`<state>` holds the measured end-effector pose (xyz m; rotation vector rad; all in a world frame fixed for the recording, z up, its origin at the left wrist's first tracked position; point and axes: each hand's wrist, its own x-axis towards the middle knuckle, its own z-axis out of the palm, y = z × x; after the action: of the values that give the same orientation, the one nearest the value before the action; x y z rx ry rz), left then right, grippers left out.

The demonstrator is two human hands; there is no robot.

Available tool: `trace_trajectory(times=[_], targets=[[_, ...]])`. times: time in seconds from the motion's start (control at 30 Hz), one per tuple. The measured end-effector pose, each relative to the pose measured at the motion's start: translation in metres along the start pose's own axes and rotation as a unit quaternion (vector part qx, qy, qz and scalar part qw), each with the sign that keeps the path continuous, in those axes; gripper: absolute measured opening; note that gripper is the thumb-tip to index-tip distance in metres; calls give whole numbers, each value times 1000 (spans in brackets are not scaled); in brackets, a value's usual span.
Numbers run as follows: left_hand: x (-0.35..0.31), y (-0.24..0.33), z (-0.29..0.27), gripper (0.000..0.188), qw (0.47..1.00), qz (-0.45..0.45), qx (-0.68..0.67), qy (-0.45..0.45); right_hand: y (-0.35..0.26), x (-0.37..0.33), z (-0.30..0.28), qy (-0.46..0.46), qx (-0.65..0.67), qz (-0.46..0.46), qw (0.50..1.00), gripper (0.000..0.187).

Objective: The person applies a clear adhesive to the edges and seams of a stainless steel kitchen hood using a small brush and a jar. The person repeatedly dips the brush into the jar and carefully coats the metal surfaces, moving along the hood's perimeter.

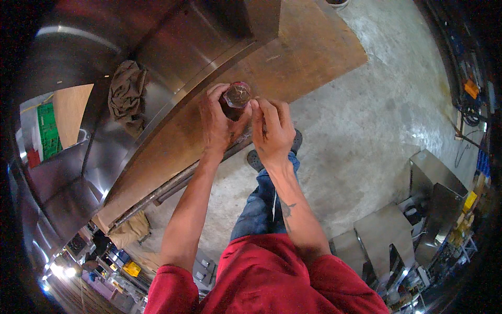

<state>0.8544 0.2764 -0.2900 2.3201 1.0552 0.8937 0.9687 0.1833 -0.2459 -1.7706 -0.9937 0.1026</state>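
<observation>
Over the wooden board point(308, 57), my left hand point(217, 118) curls round a small round object point(238, 96). Its face is dark brown with pale crack-like lines, and its rim is reddish; its exact kind does not show. At the right edge of this object my right hand point(274, 131) is closed in a pinch, thumb against forefinger. Whatever lies between those fingertips is hidden or too small to make out. A large shiny sheet-metal structure point(180, 52) rests on the board to the left of my hands.
A crumpled brown cloth point(126, 91) lies inside the metal structure. Below the board's near edge runs a dark bar point(172, 186). Grey concrete floor point(361, 141) stretches to the right, with cut metal sheets point(384, 233) at lower right and cables point(468, 115) along the far right.
</observation>
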Motion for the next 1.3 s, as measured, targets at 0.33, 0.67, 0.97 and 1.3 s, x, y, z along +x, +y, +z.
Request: trace_trajectory(times=[0.33,0.67,0.97,1.3], targets=[[-2,2,-2,74,1000,-17,-4,-23,-2,-1,0,17,7,-18,1000,12],[-4,5,4,73,998,-64,-10,-1,38,62,17,258,47,217,940,31],[2,9,-1,70,999,-36,13,-4,55,92,37,250,21,189,949,36],[3,9,1,70,999,-17,26,7,58,92,40,232,-2,175,957,31]])
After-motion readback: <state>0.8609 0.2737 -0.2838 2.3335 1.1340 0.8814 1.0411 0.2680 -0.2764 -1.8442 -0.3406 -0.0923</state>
